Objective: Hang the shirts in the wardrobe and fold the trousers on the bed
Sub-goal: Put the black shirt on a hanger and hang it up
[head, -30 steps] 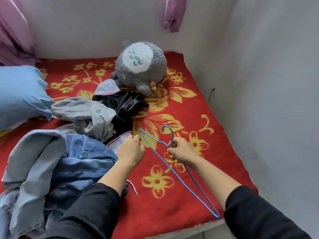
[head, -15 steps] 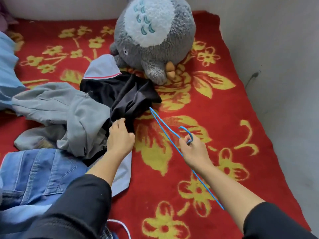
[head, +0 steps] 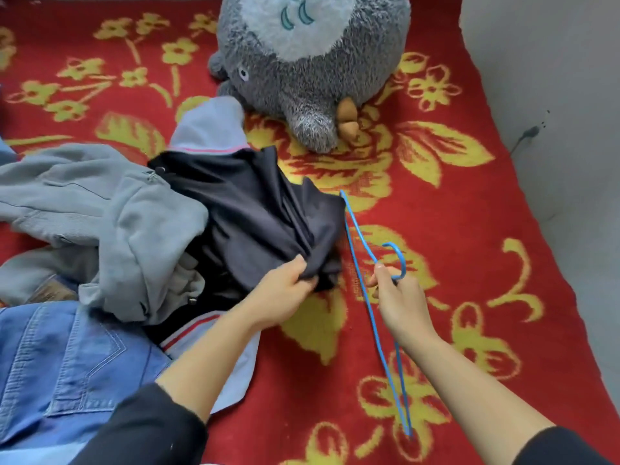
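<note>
While our left hand point(head: 285, 290) pinches a fold of the black shirt point(head: 255, 209) lying on the red blanket point(head: 469, 229) beside the grey hoodie point(head: 117, 209) and jeans point(head: 67, 357), our right hand point(head: 399, 297) grips the blue wire hanger point(head: 392, 245) at its hook, just beside the shirt.

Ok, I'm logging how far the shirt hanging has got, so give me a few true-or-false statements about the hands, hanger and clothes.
1. The left hand grips the dark garment. True.
2. The right hand holds nothing. False: it holds the blue hanger near the hook.
3. The dark garment is on the hanger. False: the hanger is bare, to the right of the garment.
4. A grey plush toy sits on the red blanket beyond the clothes. True.
5. The jeans lie on the plush toy. False: they lie at the near left.
</note>
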`<state>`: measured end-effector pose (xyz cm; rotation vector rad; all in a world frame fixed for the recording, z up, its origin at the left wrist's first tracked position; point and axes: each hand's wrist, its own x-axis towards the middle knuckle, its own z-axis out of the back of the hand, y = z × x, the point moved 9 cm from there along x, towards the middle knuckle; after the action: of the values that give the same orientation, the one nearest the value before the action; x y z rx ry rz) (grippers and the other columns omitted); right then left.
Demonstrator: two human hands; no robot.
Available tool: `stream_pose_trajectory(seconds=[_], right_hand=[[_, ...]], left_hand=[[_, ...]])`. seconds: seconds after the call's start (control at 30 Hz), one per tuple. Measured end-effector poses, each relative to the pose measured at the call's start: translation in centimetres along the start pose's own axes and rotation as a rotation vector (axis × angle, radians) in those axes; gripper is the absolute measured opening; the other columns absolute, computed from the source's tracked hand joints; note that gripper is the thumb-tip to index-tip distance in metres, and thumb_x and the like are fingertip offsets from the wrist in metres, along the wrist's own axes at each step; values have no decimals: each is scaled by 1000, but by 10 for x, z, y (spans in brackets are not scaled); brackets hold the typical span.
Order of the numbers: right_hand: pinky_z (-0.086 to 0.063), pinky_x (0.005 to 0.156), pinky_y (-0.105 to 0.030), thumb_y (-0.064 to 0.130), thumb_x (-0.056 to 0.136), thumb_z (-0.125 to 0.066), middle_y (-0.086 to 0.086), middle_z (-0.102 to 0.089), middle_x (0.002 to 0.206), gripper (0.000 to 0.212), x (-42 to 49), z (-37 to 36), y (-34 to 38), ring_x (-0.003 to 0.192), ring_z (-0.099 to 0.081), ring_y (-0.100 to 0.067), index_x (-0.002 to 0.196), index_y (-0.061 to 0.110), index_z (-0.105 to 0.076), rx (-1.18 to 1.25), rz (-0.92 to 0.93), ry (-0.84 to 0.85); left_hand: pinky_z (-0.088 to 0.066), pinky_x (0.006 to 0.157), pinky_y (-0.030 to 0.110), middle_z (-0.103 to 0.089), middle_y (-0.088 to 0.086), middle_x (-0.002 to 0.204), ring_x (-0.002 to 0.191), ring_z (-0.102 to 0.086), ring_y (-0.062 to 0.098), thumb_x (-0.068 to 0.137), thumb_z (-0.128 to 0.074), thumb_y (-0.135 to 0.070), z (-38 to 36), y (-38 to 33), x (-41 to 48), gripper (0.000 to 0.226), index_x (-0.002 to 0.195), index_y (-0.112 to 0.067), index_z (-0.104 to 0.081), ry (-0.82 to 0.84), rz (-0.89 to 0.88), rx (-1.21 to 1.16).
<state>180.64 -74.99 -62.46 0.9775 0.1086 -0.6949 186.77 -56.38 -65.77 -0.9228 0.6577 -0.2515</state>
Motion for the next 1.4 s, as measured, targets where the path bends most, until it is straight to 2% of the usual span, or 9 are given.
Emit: stream_pose_trajectory(seconds=[0.13, 0.3, 0.53, 0.6, 0.8, 1.0, 1.1, 1.2, 1.4], right_hand=[[-32, 58, -35, 69, 70, -59, 4, -38, 47, 56, -10, -12, -8, 53, -39, -18, 47, 22, -39, 136, -218, 143], [-42, 66, -30, 13, 72, -71, -5, -64, 76, 8, -36, -3, -6, 77, -58, -24, 68, 17, -66, -111, -209, 167], [-46, 75, -39, 0, 76, -53, -22, -66, 81, 11, -59, 83, -9, 85, -60, -41, 69, 3, -62, -220, -81, -162], [-44, 73, -38, 0, 74, -52, -19, -66, 83, 11, -63, 102, -16, 89, -58, -41, 74, 7, -60, -287, -56, -202], [-39, 72, -34, 16, 78, -64, -8, -58, 99, 12, -81, 86, -45, 93, -56, -30, 89, 16, -59, -406, -16, -110], [-41, 77, -35, 20, 85, -60, -4, -51, 92, 6, -104, 16, -64, 88, -55, -27, 88, 15, -58, -354, -7, 85], [-39, 76, -27, 25, 81, -68, 1, -48, 94, 27, -121, -14, -68, 85, -52, -15, 105, 15, -62, -269, -47, 225], [-36, 79, -17, 32, 68, -84, 5, -51, 107, 55, -147, -42, -67, 100, -51, -7, 115, 20, -59, -112, -88, 432], [-40, 84, -17, 39, 52, -87, 9, -52, 109, 66, -180, -67, -53, 102, -51, -4, 111, 25, -61, 108, -135, 502]], left_hand=[[-40, 83, 23, -58, -18, 91, 85, -50, -5, 96, -49, -24, -67, -23, -65, 16, 99, -20, -64, 404, -13, -269], [-47, 79, 18, -66, -3, 92, 82, -62, 6, 98, -49, -21, -85, -47, -115, 17, 100, -10, -62, 570, 166, -635], [-43, 62, 13, -58, -18, 66, 61, -54, -4, 91, -58, -33, -134, -99, -184, 15, 78, -25, -57, 868, 203, -505], [-46, 75, 22, -61, -12, 76, 74, -57, 2, 92, -59, -32, -141, -90, -171, 12, 83, -25, -62, 765, 115, -376], [-33, 101, 36, -49, 11, 131, 124, -41, 29, 83, -60, -20, -13, 68, -128, 44, 125, -11, -52, -376, 469, 156], [-31, 105, 39, -40, 25, 141, 129, -38, 39, 87, -59, -28, -14, 146, -135, 70, 146, -7, -27, -148, 809, 187], [-34, 60, 37, -53, 11, 65, 62, -48, 26, 68, -58, -21, -25, 131, -138, 8, 67, -13, -58, -140, 705, -9], [-28, 44, 20, -34, -7, 43, 37, -30, 9, 81, -62, -5, -43, 90, -145, 36, 54, -20, -43, -80, 622, -482], [-55, 84, 28, -67, 13, 97, 88, -67, 19, 85, -63, -12, -54, 15, -170, 13, 97, -7, -63, 156, 550, -939]])
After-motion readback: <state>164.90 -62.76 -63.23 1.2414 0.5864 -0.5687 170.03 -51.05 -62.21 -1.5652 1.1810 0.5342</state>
